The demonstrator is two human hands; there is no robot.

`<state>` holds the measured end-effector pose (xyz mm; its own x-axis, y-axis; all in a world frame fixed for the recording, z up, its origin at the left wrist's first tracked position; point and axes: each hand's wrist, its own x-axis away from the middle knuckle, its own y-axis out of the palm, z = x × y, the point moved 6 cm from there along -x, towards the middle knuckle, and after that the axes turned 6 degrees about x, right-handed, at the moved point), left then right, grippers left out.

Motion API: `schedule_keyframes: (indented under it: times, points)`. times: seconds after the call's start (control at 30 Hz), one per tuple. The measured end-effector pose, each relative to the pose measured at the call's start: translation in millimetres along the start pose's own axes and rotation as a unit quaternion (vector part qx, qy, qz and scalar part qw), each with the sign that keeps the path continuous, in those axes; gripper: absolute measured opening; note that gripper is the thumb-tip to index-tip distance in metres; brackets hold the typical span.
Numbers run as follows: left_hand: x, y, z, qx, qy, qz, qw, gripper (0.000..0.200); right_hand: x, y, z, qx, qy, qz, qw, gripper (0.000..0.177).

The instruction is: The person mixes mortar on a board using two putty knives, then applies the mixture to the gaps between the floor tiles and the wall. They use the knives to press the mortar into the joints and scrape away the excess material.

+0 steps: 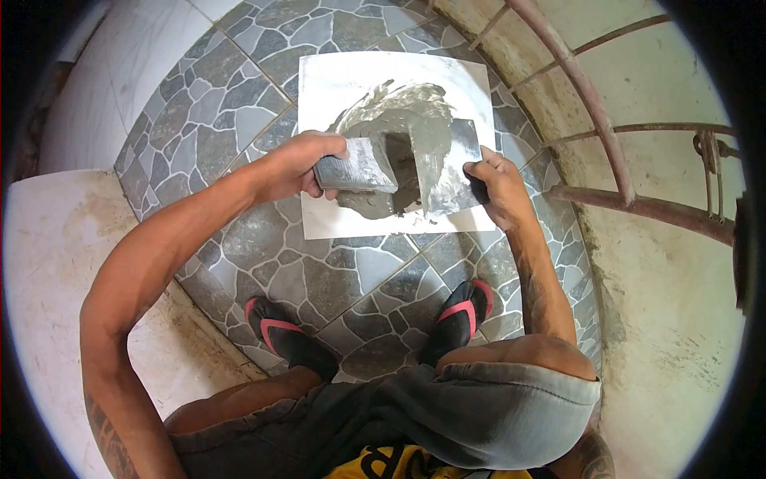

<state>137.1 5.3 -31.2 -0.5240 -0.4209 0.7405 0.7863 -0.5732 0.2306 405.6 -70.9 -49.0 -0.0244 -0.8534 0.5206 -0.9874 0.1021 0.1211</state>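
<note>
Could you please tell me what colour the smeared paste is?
The paste is grey; head view shows it.

Perhaps a home; patterned floor tiles (263, 239).

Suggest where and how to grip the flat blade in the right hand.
Take the flat blade by its outer edge, probably from the right, thumb over its flat face: the right hand grips there, and grey paste coats the inner side.

- Shorts (479, 419): grey, faded look, stitched seam along the leg hem.
- Shirt (349, 471): yellow with bold black lettering; partly visible, wording illegible.
- Socks (316, 348): dark, both feet.
- Footwear straps (277, 325): pinkish-red, V-shaped.
- Left upper arm (110, 435): dark patterned tattoo.
- Right forearm (545, 299): dark markings.
</note>
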Motion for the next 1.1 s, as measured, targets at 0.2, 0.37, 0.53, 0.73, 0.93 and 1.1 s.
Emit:
schedule_keyframes:
  times: [0.2, 0.37, 0.53, 0.73, 0.93, 1.1]
  points:
    - [-7, 11, -14, 0.034, -0.026, -0.047, 0.998, 0.036, -1, 6, 9, -0.163, 0.047, -0.069, 0.983, 0.038]
    - [-8, 27, -17, 0.108, -0.037, -0.086, 0.99, 0.036, 1, 26, 19, -0.222, 0.088, -0.075, 0.968, 0.042]
    - [-14, 37, -16, 0.168, -0.004, -0.112, 0.979, 0.036, 0, 37, 28, -0.24, 0.101, -0.111, 0.959, 0.042]
    - [-12, 28, -13, 0.194, 0.028, -0.086, 0.977, 0.037, 6, 34, 35, -0.201, 0.097, -0.157, 0.962, 0.039]
    - [-4, 24, -9, 0.203, 0.035, -0.063, 0.977, 0.034, 17, 26, 43, -0.176, 0.114, -0.173, 0.962, 0.04]
    - [-1, 7, 1, 0.188, 0.047, -0.052, 0.98, 0.029, 31, 10, 39, -0.146, 0.101, -0.144, 0.973, 0.042]
